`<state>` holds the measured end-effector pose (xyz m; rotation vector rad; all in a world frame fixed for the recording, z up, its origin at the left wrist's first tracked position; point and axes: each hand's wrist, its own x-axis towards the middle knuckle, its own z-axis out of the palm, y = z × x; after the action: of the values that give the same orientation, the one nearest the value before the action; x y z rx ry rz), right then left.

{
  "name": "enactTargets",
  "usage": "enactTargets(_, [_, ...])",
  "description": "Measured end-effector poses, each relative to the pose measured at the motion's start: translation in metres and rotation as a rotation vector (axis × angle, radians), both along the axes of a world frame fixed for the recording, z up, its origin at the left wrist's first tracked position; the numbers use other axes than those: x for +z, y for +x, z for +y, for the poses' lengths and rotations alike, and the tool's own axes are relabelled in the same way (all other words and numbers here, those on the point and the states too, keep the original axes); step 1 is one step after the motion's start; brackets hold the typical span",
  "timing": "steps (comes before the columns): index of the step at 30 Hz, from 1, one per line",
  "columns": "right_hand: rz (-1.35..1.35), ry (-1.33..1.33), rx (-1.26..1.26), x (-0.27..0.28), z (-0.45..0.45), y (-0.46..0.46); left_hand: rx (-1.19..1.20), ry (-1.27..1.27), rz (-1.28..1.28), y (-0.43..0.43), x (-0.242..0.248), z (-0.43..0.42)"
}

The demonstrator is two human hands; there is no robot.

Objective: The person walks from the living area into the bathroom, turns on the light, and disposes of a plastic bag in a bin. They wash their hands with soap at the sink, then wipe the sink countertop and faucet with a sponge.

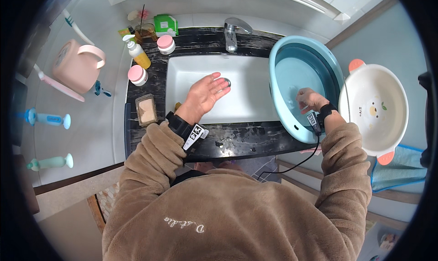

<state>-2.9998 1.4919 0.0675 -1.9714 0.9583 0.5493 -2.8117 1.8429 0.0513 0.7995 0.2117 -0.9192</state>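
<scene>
My left hand (206, 94) is held palm up with fingers apart over the white rectangular sink (253, 103), near its metal drain stopper (227, 82). Nothing lies in that palm. On the right, my right hand (309, 99) reaches inside a light-blue plastic basin (279, 115), its fingers curled downward. Something pale shows by those fingertips, too small to make out. Clear water appears to cover the basin's floor. The basin stands on the black marbled counter (236, 141), overlapping the sink's right end.
A chrome faucet (231, 38) rises behind the sink. At left stand a pump bottle (139, 55), two pink-lidded jars (166, 44) and a clear box of sponges (147, 110). A cream basin (390, 103) hangs at right. A pink cup (75, 69) and toothbrushes are on the left wall.
</scene>
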Motion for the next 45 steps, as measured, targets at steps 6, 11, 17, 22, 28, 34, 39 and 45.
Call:
enactTargets(6, [-0.381,0.713,-0.146,0.018,0.021,0.032,-0.014,-0.073,0.106,-0.005,-0.004,-0.012])
enactTargets(11, [-0.708,0.971,-0.054,0.058,0.092,0.079,-0.013,-0.193,0.188,-0.011,-0.006,-0.036])
enactTargets(17, [-0.810,0.936,-0.066,0.033,0.198,0.108,0.196,-0.200,0.260,0.008,-0.019,-0.052])
enactTargets(22, [-0.885,0.595,0.072,-0.014,0.233,0.120,0.198,-0.161,0.140,0.004,-0.024,-0.042])
enactTargets(28, [-0.826,0.733,-0.237,-0.027,0.233,0.142,0.081,0.055,-0.042,-0.025,-0.021,-0.049])
enactTargets(34, [-0.888,1.019,-0.267,-0.024,0.264,0.127,0.156,0.155,-0.081,0.023,-0.033,-0.042])
enactTargets(39, [-0.850,0.889,-0.438,-0.023,0.235,0.145,-0.006,0.278,-0.860,-0.029,-0.040,-0.041])
enactTargets(45, [-0.916,1.208,-0.219,-0.014,0.244,0.132,0.006,0.412,-0.853,0.003,-0.039,-0.032])
